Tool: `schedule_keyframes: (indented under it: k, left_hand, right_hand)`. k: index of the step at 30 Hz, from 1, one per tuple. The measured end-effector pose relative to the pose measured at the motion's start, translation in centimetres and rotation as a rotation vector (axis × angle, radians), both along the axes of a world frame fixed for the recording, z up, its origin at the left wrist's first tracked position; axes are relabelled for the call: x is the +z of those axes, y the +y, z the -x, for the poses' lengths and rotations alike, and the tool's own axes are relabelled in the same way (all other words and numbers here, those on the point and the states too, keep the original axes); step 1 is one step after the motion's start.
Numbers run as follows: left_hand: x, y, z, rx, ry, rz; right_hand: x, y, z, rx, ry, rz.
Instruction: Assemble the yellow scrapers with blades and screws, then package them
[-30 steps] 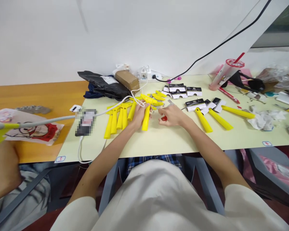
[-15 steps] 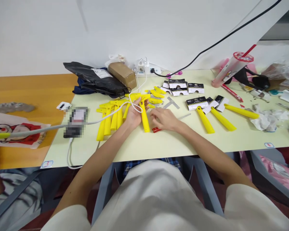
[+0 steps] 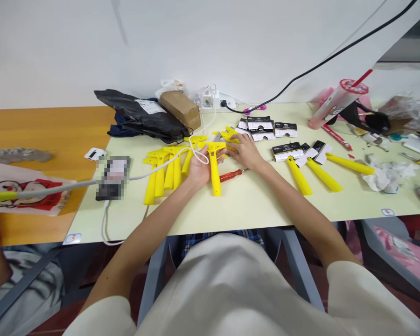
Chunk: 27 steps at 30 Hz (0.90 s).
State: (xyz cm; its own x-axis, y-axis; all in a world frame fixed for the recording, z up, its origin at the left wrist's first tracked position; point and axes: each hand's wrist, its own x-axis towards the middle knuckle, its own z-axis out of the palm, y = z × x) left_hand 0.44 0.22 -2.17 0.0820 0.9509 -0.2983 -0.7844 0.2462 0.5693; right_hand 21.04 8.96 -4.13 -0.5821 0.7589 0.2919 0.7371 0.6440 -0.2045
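Observation:
My left hand is closed around a yellow T-shaped scraper handle, its wide head pointing away from me. My right hand reaches over the small yellow head pieces; its thumb and fingers are apart and touch the pile, partly hiding it. Below my right wrist lies a screwdriver with a red handle, its shaft running under the forearm. Several more yellow scraper handles lie side by side to the left of my left hand. A white cable passes across them and over my left fingers.
Black-and-white cards lie behind my right hand. Yellow-handled scrapers with cards rest to the right, near crumpled tissue and a tall cup. A black bag, a cardboard box and a power strip stand along the wall.
My right hand has moved from the red screwdriver up to the yellow head pieces. The screwdriver now lies free on the table. My left hand still holds the scraper handle.

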Motion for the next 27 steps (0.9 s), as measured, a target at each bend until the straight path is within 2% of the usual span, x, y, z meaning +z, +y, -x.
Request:
schedule_keyframes:
  k: [4, 7, 9, 12, 14, 18, 21, 27]
  left_hand:
    - [-0.9, 0.2, -0.1, -0.05, 0.022, -0.033]
    - [-1.2, 0.3, -0.1, -0.077, 0.048, -0.029]
    - [-1.2, 0.3, 0.0, -0.079, 0.052, -0.02]
    - [-1.0, 0.3, 0.0, -0.063, 0.049, -0.015]
    - [-0.9, 0.3, 0.0, -0.063, 0.052, -0.024]
    - [-0.7, 0.1, -0.3, -0.075, 0.074, -0.053]
    - [-0.2, -0.3, -0.6, -0.065, 0.095, -0.074]
    - [0.0, -0.7, -1.1, -0.079, 0.124, -0.078]
  right_hand:
    - [0.2, 0.3, 0.4, 0.034, -0.069, -0.042]
    - [0.1, 0.3, 0.3, 0.01, -0.002, -0.087]
    - [0.0, 0.2, 0.3, -0.026, 0.158, -0.128]
    - [0.1, -0.3, 0.4, -0.06, 0.519, -0.137]
    - [0.4, -0.7, 0.5, -0.087, 0.751, -0.063]
    - [0.9, -1.5, 0.8, -0.061, 1.123, 0.191]
    - [1.3, -2.2, 1.1, -0.034, 1.187, 0.309]
    - [2.3, -3.5, 1.2, -0.059, 1.254, 0.341]
